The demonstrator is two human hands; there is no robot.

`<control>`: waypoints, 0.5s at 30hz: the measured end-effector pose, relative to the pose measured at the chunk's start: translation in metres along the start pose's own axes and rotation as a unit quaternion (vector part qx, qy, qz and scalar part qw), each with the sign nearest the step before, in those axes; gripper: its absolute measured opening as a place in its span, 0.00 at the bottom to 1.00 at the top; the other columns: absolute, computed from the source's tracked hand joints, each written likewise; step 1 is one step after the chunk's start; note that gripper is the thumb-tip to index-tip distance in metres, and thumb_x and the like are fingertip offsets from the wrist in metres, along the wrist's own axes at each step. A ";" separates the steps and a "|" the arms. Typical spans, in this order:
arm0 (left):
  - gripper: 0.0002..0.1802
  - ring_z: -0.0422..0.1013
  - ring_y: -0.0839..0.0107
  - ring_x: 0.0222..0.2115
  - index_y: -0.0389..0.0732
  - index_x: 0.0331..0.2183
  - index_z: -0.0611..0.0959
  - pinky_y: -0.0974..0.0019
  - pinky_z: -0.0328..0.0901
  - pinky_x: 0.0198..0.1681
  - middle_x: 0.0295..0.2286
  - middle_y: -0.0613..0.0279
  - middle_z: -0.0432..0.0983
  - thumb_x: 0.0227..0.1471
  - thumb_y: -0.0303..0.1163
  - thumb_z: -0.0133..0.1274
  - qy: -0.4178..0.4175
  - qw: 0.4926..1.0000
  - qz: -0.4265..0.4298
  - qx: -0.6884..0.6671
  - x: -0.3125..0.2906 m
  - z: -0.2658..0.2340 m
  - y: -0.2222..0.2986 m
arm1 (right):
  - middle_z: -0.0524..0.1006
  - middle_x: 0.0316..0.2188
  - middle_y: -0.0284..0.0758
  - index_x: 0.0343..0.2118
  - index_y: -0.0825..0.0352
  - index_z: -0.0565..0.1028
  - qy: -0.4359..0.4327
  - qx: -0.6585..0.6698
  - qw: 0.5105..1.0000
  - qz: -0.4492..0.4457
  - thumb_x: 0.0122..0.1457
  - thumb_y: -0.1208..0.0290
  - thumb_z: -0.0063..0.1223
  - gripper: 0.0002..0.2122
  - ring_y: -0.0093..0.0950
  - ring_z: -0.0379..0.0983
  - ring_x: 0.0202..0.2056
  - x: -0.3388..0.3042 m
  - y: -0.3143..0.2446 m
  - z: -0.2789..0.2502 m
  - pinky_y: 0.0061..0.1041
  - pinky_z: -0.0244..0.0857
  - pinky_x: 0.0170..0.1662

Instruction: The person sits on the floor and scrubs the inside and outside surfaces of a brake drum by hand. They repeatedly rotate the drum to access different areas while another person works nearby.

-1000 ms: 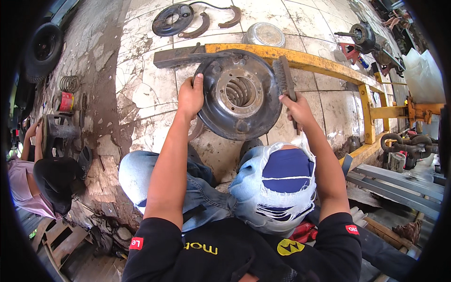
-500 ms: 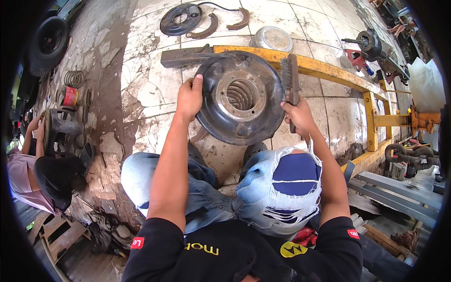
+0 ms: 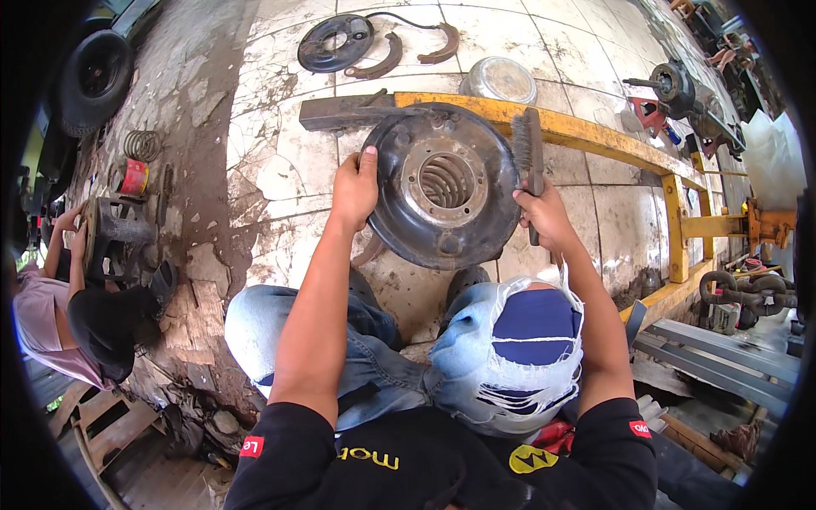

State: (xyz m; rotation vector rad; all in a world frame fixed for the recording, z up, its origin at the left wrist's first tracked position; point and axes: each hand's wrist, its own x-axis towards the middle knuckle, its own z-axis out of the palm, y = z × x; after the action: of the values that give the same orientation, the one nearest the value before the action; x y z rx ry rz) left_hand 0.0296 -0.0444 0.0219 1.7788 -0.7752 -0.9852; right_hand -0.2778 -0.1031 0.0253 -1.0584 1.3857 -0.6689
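A black round brake backing plate (image 3: 399, 225) with a bare-metal ring round its central hole is held up over the floor in front of my knees. My left hand (image 3: 354, 189) grips its left rim, thumb on the upper face. In my right hand (image 3: 546, 218) is a wire brush (image 3: 535, 153), upright beside the plate's right edge with its bristles facing the plate. Whether the right fingers also touch the rim, I cannot tell. A coil spring (image 3: 445, 183) shows through the hole.
A yellow metal frame (image 3: 586, 140) runs behind the plate and down the right. Farther off lie another backing plate (image 3: 316, 53), curved brake shoes (image 3: 387, 59) and a round silvery metal part (image 3: 500, 81). At left, a person (image 3: 93, 314) handles a dark metal part (image 3: 119, 225).
The whole view has shifted slightly, so things appear a little lower and farther right. Both hands keep their hold on the plate and the wire brush.
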 end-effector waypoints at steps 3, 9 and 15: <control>0.31 0.69 0.68 0.32 0.26 0.44 0.76 0.64 0.65 0.40 0.32 0.51 0.76 0.62 0.50 0.44 0.013 1.000 -0.002 0.009 -0.002 0.005 -0.007 | 0.68 0.25 0.31 0.41 0.67 0.65 0.011 0.018 1.000 0.007 0.55 0.75 0.56 0.13 0.19 0.62 0.18 -0.002 0.004 0.000 0.23 0.58 0.19; 0.29 0.69 0.67 0.32 0.27 0.43 0.77 0.63 0.66 0.39 0.31 0.52 0.76 0.63 0.49 0.44 0.009 1.000 0.007 0.012 -0.003 0.003 -0.006 | 0.69 0.25 0.34 0.40 0.69 0.65 0.004 0.010 1.000 -0.015 0.55 0.73 0.56 0.13 0.20 0.63 0.17 0.002 0.005 -0.002 0.24 0.57 0.18; 0.30 0.72 0.61 0.36 0.27 0.45 0.76 0.62 0.66 0.43 0.35 0.46 0.77 0.62 0.49 0.44 0.025 1.000 0.014 0.011 -0.001 0.006 -0.011 | 0.69 0.23 0.33 0.41 0.71 0.70 0.028 -0.190 0.979 -0.071 0.58 0.61 0.55 0.17 0.19 0.61 0.15 -0.008 -0.042 -0.028 0.23 0.56 0.18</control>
State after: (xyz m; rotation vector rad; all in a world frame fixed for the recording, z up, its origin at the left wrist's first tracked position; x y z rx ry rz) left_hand 0.0249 -0.0425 0.0109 1.8004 -0.7807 -0.9133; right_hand -0.2975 -0.1189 0.0694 -1.4608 1.5342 -0.5498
